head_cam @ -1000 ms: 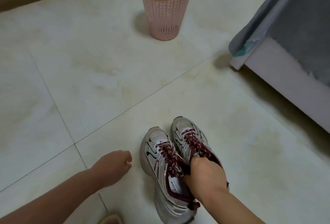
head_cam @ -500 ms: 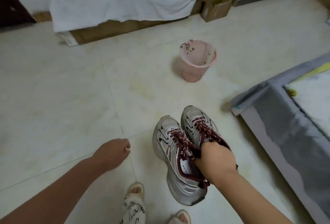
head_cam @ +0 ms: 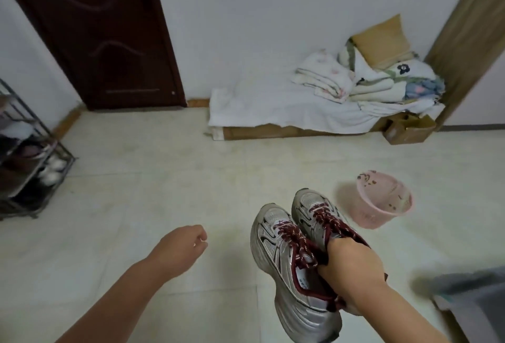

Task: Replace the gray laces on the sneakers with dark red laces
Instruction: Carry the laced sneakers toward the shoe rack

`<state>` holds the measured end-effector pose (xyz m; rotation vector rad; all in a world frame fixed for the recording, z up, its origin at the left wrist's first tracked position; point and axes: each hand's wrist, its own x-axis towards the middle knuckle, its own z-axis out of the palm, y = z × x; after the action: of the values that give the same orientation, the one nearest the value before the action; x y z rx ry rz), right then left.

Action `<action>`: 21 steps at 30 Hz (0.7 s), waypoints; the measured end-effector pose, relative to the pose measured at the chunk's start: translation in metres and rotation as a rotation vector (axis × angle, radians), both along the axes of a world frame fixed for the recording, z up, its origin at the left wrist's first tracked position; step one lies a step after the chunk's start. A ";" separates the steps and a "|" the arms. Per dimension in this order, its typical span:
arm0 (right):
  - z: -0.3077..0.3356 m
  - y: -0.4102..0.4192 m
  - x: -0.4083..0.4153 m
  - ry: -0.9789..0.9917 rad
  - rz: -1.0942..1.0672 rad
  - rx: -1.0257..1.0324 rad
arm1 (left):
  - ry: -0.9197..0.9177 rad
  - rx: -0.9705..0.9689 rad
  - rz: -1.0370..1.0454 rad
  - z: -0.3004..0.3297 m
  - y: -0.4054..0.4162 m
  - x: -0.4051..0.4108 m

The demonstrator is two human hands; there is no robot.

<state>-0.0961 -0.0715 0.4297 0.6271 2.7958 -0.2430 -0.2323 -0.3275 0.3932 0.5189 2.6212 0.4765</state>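
The right hand [head_cam: 352, 269] grasps both sneakers [head_cam: 295, 269] by their collars and holds them above the floor [head_cam: 164, 178], dark red laces [head_cam: 297, 241] already threaded. The left hand [head_cam: 181, 249] is loosely curled and holds nothing. One hand carries two shoes — if the pinch loosens, I think one may slip down. The pink basket [head_cam: 382, 200] stands nearby; its contents are unclear.
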 end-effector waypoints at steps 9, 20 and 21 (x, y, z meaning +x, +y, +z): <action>0.033 -0.121 -0.133 0.071 0.240 -0.063 | -0.001 0.004 0.307 0.023 -0.159 -0.050; 0.028 -0.169 -0.331 0.071 0.575 -0.030 | -0.105 -0.069 0.642 -0.007 -0.244 -0.128; 0.029 -0.171 -0.352 0.078 0.600 -0.020 | -0.108 -0.058 0.665 -0.006 -0.242 -0.142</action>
<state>-0.4478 -0.2421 0.4589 -0.2422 2.8932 -0.1719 -0.3748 -0.5695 0.3874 -0.4104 2.6421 0.5985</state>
